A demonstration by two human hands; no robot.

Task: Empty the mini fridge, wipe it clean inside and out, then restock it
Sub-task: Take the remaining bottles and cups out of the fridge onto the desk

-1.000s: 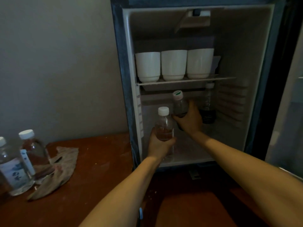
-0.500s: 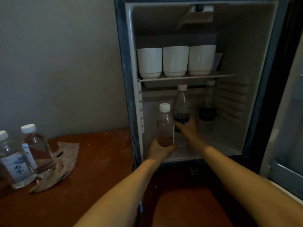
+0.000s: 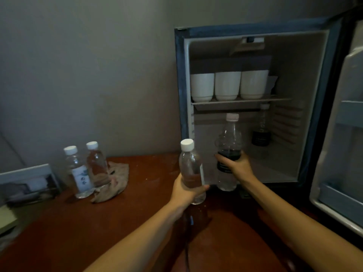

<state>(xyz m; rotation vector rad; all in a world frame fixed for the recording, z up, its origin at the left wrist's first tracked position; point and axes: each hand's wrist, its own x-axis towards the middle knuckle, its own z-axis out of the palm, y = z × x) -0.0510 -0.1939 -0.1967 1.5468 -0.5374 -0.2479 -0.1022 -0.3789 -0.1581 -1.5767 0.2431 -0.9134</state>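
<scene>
Left hand (image 3: 186, 190): we grip the clear bottle (image 3: 190, 169) round its lower body. Half a second ago it stood in the mini fridge (image 3: 181, 85) mouth; now it is upright over the desk (image 3: 137, 213), before the left frame.
Right hand (image 3: 238, 166): we clasp the dark-labelled bottle (image 3: 228, 138) at its middle. It has drawn outward, and its base now shows in front of the lower lip.
Inside: the back bottle (image 3: 262, 130) and three white cups (image 3: 226, 85) on the shelf (image 3: 241, 102) are unmoved.
Desk: two capped bottles (image 3: 78, 169) and a crumpled cloth (image 3: 115, 179), as before.
</scene>
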